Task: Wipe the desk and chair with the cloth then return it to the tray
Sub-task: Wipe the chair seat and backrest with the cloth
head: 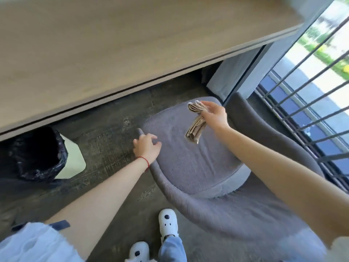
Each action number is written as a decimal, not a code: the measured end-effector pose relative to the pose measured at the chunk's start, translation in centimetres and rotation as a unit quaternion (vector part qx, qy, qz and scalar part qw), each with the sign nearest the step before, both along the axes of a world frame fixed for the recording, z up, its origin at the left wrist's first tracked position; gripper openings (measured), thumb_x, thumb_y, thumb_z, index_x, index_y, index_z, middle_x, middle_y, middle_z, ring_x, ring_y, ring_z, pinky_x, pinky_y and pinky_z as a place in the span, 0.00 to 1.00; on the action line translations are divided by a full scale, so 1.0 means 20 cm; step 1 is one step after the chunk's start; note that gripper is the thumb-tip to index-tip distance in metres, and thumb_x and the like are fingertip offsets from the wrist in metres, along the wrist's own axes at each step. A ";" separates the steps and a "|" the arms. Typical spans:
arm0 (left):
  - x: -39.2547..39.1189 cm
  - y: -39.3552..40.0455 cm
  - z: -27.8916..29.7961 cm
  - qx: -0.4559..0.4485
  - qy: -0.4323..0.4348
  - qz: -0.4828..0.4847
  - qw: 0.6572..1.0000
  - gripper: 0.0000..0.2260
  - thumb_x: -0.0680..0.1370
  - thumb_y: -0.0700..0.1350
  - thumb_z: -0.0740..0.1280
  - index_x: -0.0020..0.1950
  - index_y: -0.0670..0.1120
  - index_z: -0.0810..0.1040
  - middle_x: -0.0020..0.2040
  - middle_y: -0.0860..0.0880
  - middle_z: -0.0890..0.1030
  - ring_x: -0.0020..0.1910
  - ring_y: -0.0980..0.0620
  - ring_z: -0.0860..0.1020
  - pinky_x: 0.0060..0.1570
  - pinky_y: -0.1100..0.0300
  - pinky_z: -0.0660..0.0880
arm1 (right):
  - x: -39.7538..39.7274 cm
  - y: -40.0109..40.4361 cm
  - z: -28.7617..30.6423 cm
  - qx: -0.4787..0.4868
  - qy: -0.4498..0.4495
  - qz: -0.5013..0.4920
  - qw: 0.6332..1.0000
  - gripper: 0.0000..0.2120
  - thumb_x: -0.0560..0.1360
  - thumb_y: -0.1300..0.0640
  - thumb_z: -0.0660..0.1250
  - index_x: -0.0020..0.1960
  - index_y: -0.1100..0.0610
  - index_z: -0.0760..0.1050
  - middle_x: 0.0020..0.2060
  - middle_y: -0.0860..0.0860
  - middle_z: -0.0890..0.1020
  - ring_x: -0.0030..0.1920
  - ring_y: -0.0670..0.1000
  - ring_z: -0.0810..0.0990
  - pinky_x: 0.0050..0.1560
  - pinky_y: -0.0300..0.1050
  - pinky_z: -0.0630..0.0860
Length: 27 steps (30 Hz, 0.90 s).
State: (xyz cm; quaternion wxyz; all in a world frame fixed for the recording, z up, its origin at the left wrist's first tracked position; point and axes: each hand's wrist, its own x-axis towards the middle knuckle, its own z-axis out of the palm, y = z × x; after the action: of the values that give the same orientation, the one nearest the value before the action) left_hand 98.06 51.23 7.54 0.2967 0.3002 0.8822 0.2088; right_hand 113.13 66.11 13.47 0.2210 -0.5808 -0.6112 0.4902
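A grey upholstered chair (190,163) stands on the dark floor in front of the wooden desk (113,44). My right hand (213,114) is above the seat's far side, shut on a folded beige cloth (195,129) that hangs down just over the cushion. At the chair's left armrest end sits my left hand (146,147), its fingers curled over the rim. No tray is in view.
A white bin (71,157) lined with a black bag stands under the desk at the left. A glass wall with a metal railing (302,95) runs along the right. My feet in white shoes (168,222) are by the chair's near side.
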 end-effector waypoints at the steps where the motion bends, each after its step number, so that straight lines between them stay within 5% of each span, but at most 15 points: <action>1: 0.05 -0.03 0.09 0.033 -0.062 0.008 0.998 0.11 0.75 0.44 0.64 0.56 0.47 0.79 0.62 0.44 0.77 0.62 0.43 0.72 0.62 0.53 0.70 | 0.04 -0.04 0.11 -0.015 0.035 -0.033 0.999 0.17 0.75 0.64 0.61 0.59 0.53 0.79 0.51 0.53 0.83 0.50 0.51 0.81 0.48 0.43 0.79; 3: 0.17 -0.09 0.28 0.081 -0.130 -0.021 0.988 0.10 0.76 0.43 0.63 0.56 0.44 0.79 0.58 0.44 0.80 0.60 0.45 0.76 0.60 0.58 0.70 | 0.15 -0.15 0.32 -0.032 0.122 -0.099 0.987 0.11 0.77 0.63 0.62 0.55 0.54 0.79 0.46 0.53 0.82 0.49 0.53 0.80 0.54 0.48 0.77; 5: 0.27 -0.16 0.46 0.097 -0.136 -0.106 0.980 0.09 0.77 0.43 0.64 0.55 0.43 0.79 0.57 0.44 0.81 0.59 0.47 0.77 0.60 0.57 0.71 | 0.29 -0.29 0.51 -0.046 0.229 -0.177 0.956 0.09 0.77 0.64 0.61 0.47 0.54 0.78 0.42 0.55 0.78 0.46 0.55 0.76 0.49 0.49 0.75; 11: 0.57 -0.33 0.76 0.123 -0.127 -0.263 0.949 0.08 0.77 0.43 0.65 0.52 0.44 0.81 0.53 0.45 0.83 0.55 0.48 0.78 0.54 0.61 0.72 | 0.74 -0.80 0.73 -0.057 0.504 -0.318 0.801 0.08 0.80 0.66 0.58 0.45 0.55 0.71 0.40 0.54 0.76 0.40 0.50 0.76 0.43 0.42 0.73; 18: 0.93 -0.42 0.76 0.126 -0.150 -0.273 0.942 0.08 0.76 0.39 0.64 0.53 0.39 0.80 0.52 0.40 0.83 0.54 0.45 0.79 0.57 0.57 0.73 | 1.17 -1.11 0.66 -0.046 0.537 -0.387 0.748 0.08 0.80 0.65 0.57 0.49 0.54 0.70 0.44 0.54 0.78 0.43 0.50 0.79 0.46 0.45 0.79; 20: 1.03 -0.45 0.70 0.108 -0.160 -0.288 0.938 0.09 0.76 0.41 0.65 0.54 0.42 0.79 0.53 0.42 0.82 0.55 0.46 0.79 0.54 0.60 0.72 | 1.28 -1.14 0.61 -0.054 0.542 -0.399 0.737 0.06 0.80 0.63 0.58 0.54 0.56 0.71 0.47 0.55 0.80 0.47 0.53 0.80 0.48 0.47 0.81; 23: 1.14 -0.48 0.58 0.036 -0.183 -0.392 0.901 0.22 0.72 0.53 0.71 0.63 0.47 0.74 0.61 0.46 0.77 0.59 0.50 0.75 0.57 0.61 0.70 | 1.43 -1.16 0.52 -0.084 0.569 -0.391 0.718 0.17 0.81 0.55 0.58 0.67 0.60 0.71 0.57 0.58 0.80 0.57 0.56 0.80 0.61 0.51 0.76; 27: 1.22 -0.48 0.42 -0.005 -0.004 -0.499 0.867 0.39 0.64 0.64 0.71 0.71 0.53 0.63 0.67 0.51 0.70 0.65 0.49 0.71 0.63 0.50 0.70 | 1.61 -1.21 0.41 -0.110 0.575 -0.394 0.708 0.13 0.79 0.52 0.61 0.58 0.58 0.77 0.49 0.54 0.84 0.53 0.53 0.82 0.61 0.52 0.75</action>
State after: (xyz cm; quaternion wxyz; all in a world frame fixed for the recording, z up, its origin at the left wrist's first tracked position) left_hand 122.52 41.60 15.84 0.3665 0.6978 0.6147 0.0300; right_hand 145.33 41.97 21.67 0.6377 -0.3944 -0.0232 0.6612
